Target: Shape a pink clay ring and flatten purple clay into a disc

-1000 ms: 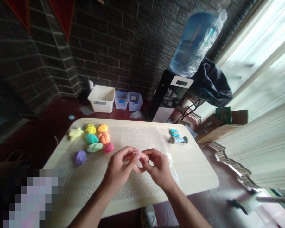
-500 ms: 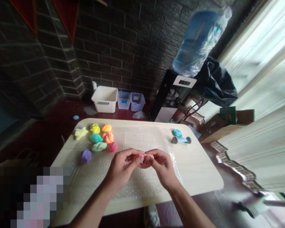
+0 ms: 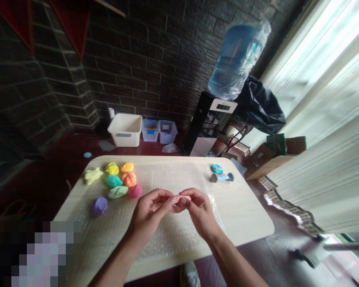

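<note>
A pale wooden tabletop (image 3: pixel 248 217) fills the near middle, with a sheet of bubble wrap (image 3: pixel 167 239) spread over its left and middle parts. Above the wrap, the left hand (image 3: pixel 149 207) and right hand (image 3: pixel 201 207) face each other, fingers curled, thumbs and fingertips nearly closed in small pinches. At far right lies a dumbbell-shaped object (image 3: pixel 222 177), roughly left to right, with a round blue piece (image 3: pixel 217 168) just beyond it. To the far left sit crumpled, soft-looking lumps: pale yellow (image 3: pixel 93 175), yellow, teal, pale green, two orange and deep pink, while a purple lump (image 3: pixel 100 205) lies nearer, a little apart. Smallest is the pale pink piece (image 3: pixel 181 197), held directly between the two hands, neither clearly nearer. Its visible upper part runs roughly left to right from fingertips to fingertips; the fingers hide much of it, so its full shape is unclear.
</note>
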`<state>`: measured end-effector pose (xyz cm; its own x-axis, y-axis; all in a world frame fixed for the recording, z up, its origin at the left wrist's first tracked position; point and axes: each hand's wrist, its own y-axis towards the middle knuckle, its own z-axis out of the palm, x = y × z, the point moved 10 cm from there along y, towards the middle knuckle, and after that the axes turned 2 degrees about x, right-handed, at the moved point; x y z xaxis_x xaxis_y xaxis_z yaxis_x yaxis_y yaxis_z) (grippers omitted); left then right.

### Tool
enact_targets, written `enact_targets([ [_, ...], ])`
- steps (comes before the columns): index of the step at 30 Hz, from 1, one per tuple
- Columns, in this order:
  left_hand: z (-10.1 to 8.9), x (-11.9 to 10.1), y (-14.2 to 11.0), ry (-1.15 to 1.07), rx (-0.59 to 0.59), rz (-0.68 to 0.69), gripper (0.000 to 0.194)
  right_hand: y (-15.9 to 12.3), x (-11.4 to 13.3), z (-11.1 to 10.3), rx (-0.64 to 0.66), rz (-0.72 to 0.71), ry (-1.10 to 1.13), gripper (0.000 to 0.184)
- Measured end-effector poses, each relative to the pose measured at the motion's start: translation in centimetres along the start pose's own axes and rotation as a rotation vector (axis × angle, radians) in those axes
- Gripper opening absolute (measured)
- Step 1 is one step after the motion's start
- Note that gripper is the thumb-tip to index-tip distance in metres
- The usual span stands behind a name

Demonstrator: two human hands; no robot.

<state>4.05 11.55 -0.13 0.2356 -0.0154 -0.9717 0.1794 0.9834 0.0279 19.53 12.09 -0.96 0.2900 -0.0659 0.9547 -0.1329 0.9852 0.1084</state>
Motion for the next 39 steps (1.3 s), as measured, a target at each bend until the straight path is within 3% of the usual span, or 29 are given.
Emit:
enact_targets([
  [7, 0.53, 0.2, 0.02, 0.012, 0.087, 0.011, 0.021, -0.25, -0.19, 0.17, 0.017, 0.068, -0.019, 0.026],
  [17, -0.15, 0.15, -0.07, 0.067, 0.075, 0.033, 0.023, -0.22, -0.67, 0.73, 0.094, 0.1, -0.035, 0.019],
  [25, 0.03, 0.44, 0.04, 0.01, 0.007, -0.03, 0.029, 0.13, -0.17, 0.57, -0.011, 0.046, 0.134, 0.019],
  [32, 0.52, -0.17, -0.12, 0.03, 0.039, 0.021, 0.027, -0.11, -0.01, 0.33, 0.003, 0.034, 0.017, 0.018],
  [39, 0.28, 0.17, -0.02, 0.046, 0.08, 0.029, 0.027, -0.18, -0.54, 0.57, 0.048, 0.084, 0.043, 0.018],
])
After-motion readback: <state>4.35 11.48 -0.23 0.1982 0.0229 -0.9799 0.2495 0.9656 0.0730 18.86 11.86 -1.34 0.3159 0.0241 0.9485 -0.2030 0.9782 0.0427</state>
